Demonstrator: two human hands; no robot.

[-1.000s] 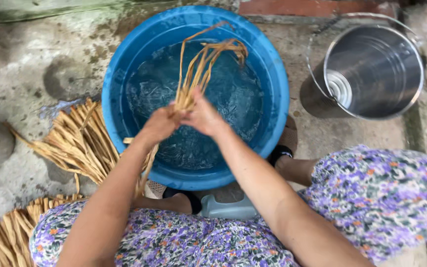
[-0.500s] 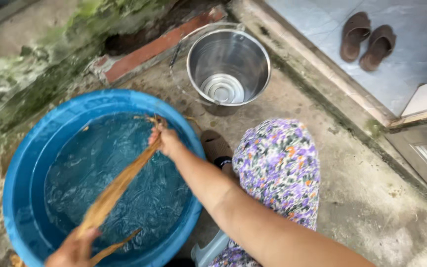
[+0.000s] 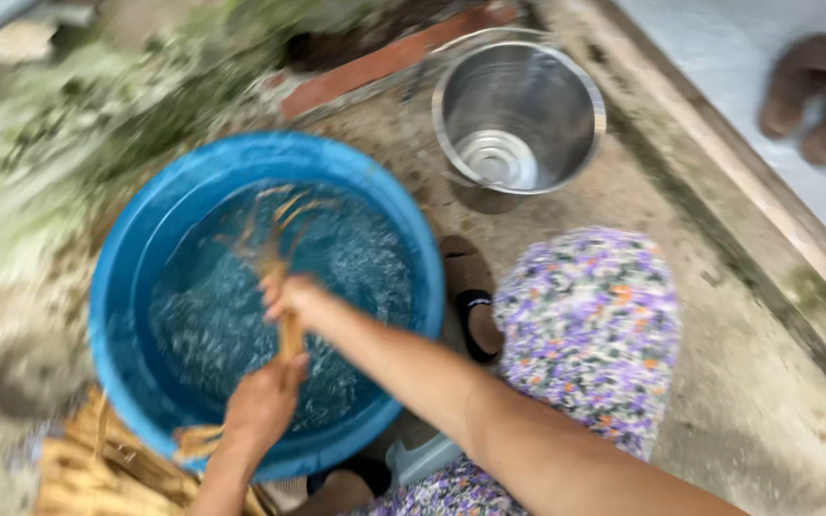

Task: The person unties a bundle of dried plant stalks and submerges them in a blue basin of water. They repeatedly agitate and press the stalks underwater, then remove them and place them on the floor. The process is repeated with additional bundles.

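A blue round basin point(image 3: 136, 258) with water stands on the ground in front of me. Over it I hold a bundle of tan straw-like strips point(image 3: 284, 277). My left hand point(image 3: 262, 403) grips the bundle near the basin's near rim. My right hand point(image 3: 287, 294) is closed on the same bundle farther out, above the water, with the loose ends fanning out beyond it. The picture is blurred by motion.
A shiny metal bucket point(image 3: 518, 119) stands beyond the basin to the right. A pile of tan strips point(image 3: 97, 468) lies at the lower left. My sandalled foot point(image 3: 470, 301) rests beside the basin. Two brown slippers point(image 3: 819, 96) sit on a raised paved step at upper right.
The view has swung right and then settled. My hands, spread far apart along the bundle half a second ago, have come close together again over the water.
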